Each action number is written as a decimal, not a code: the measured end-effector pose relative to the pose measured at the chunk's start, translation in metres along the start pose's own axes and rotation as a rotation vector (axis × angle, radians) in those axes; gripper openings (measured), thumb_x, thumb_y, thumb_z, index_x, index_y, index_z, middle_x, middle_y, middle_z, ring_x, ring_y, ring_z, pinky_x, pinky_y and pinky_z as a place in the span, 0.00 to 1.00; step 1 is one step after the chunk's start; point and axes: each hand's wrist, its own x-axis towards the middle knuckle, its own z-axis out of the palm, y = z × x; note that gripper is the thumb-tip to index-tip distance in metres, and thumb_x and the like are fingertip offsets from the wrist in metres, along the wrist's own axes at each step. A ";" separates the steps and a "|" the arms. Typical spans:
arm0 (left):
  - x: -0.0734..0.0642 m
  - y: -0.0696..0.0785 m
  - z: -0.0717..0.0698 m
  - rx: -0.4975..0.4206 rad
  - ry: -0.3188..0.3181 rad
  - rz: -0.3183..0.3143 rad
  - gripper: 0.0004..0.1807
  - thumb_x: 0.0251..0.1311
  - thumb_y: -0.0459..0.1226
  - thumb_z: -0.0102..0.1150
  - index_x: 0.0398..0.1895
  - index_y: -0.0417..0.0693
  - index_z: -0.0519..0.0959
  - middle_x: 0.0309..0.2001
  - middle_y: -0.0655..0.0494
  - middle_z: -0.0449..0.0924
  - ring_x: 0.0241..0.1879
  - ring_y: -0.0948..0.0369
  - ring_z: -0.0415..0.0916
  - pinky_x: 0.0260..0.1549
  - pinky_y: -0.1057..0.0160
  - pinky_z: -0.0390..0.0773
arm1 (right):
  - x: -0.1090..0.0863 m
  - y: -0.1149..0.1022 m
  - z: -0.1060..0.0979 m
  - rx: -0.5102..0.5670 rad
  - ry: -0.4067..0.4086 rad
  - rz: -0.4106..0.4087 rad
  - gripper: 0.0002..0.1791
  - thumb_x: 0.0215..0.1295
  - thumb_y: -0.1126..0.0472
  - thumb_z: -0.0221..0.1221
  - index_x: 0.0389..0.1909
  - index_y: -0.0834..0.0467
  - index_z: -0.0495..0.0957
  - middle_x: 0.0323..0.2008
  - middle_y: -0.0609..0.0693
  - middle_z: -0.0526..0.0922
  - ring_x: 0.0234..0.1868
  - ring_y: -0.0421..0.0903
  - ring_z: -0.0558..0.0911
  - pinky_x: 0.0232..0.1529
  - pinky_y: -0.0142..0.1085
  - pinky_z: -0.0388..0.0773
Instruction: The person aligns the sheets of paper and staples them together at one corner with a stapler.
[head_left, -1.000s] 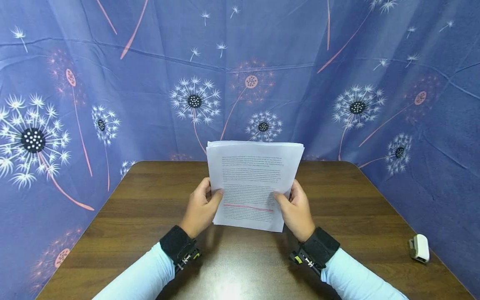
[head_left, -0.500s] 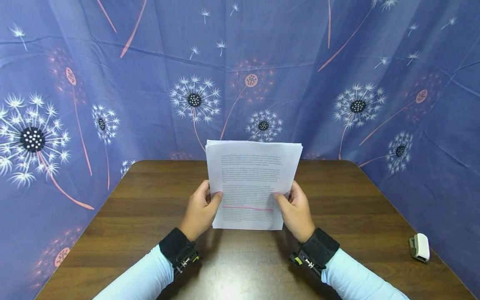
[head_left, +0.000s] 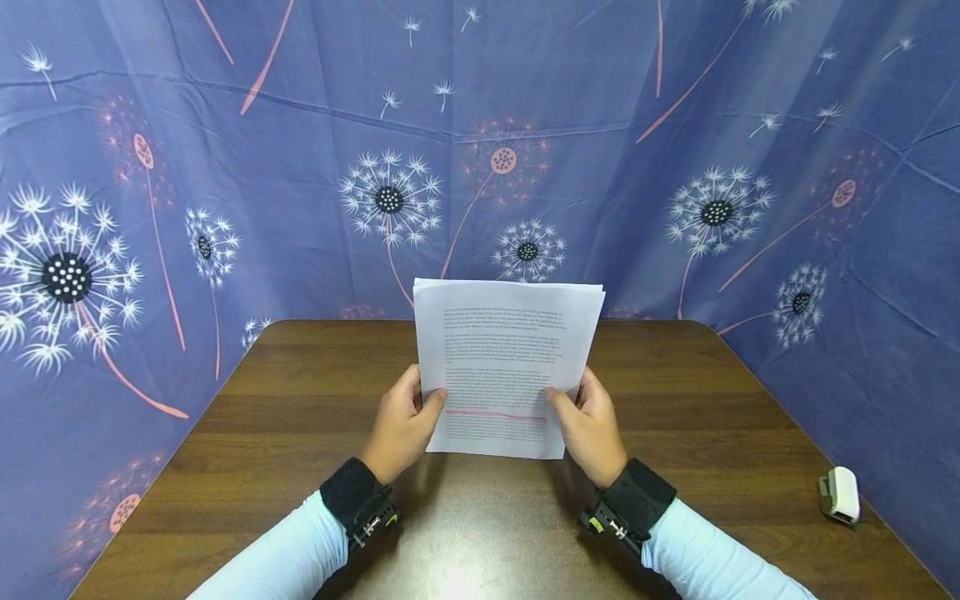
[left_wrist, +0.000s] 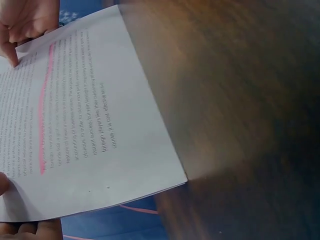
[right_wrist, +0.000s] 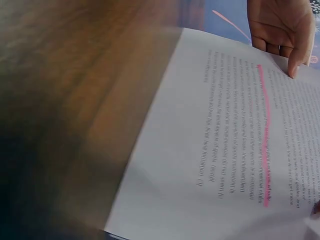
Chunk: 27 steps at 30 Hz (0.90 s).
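Note:
A stack of printed paper sheets (head_left: 498, 350) is held up over the table, tilted toward the head camera. Its top page carries dense text and one pink highlighter line (head_left: 495, 414) low down. My left hand (head_left: 400, 425) grips the left edge, thumb on the front and fingers behind. On the opposite edge my right hand (head_left: 591, 427) grips the same way. Both wrist views show the page (left_wrist: 135, 150) close up, with the pink line across the text; the fingers behind the paper are mostly hidden.
Under the hands lies a brown wooden table (head_left: 300, 400). A small white-and-grey object (head_left: 840, 496) sits near its right edge. A blue curtain with dandelion prints (head_left: 300, 208) hangs behind and along both sides.
Both hands have slid very slightly down in the head view, and the paper's lower edge has shifted a little. The grip on the sheets is the same.

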 end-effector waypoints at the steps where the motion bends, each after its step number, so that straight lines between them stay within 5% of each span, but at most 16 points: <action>1: 0.000 -0.001 0.000 0.002 -0.004 -0.008 0.16 0.74 0.32 0.54 0.62 0.49 0.74 0.51 0.49 0.86 0.46 0.53 0.88 0.39 0.50 0.88 | 0.000 0.001 0.000 0.000 -0.003 0.007 0.21 0.71 0.74 0.53 0.63 0.62 0.71 0.56 0.60 0.83 0.51 0.48 0.87 0.47 0.39 0.85; 9: 0.001 0.005 -0.003 0.062 0.018 0.001 0.14 0.72 0.33 0.58 0.59 0.47 0.77 0.47 0.49 0.88 0.40 0.57 0.87 0.35 0.58 0.86 | 0.001 0.000 -0.003 -0.050 0.015 0.009 0.21 0.72 0.72 0.55 0.64 0.62 0.73 0.53 0.60 0.84 0.46 0.47 0.87 0.42 0.38 0.85; 14: 0.003 0.008 -0.006 0.075 -0.001 -0.069 0.17 0.68 0.32 0.61 0.59 0.41 0.79 0.44 0.46 0.89 0.37 0.56 0.88 0.33 0.59 0.86 | 0.002 -0.004 -0.007 -0.170 0.035 0.061 0.19 0.68 0.70 0.59 0.60 0.65 0.76 0.48 0.63 0.85 0.40 0.48 0.85 0.37 0.36 0.83; 22: 0.002 -0.008 -0.011 0.170 -0.158 -0.240 0.21 0.62 0.28 0.63 0.58 0.31 0.76 0.43 0.44 0.88 0.37 0.56 0.87 0.33 0.57 0.86 | -0.003 0.010 -0.007 -0.327 -0.103 0.300 0.20 0.67 0.68 0.61 0.59 0.69 0.76 0.44 0.61 0.86 0.38 0.48 0.85 0.37 0.39 0.83; 27: 0.000 -0.019 -0.012 0.327 -0.236 -0.275 0.20 0.57 0.29 0.68 0.53 0.31 0.77 0.38 0.48 0.87 0.32 0.58 0.84 0.29 0.60 0.82 | -0.007 0.020 -0.004 -0.444 -0.172 0.386 0.21 0.64 0.67 0.65 0.57 0.68 0.78 0.41 0.57 0.86 0.34 0.46 0.85 0.34 0.39 0.83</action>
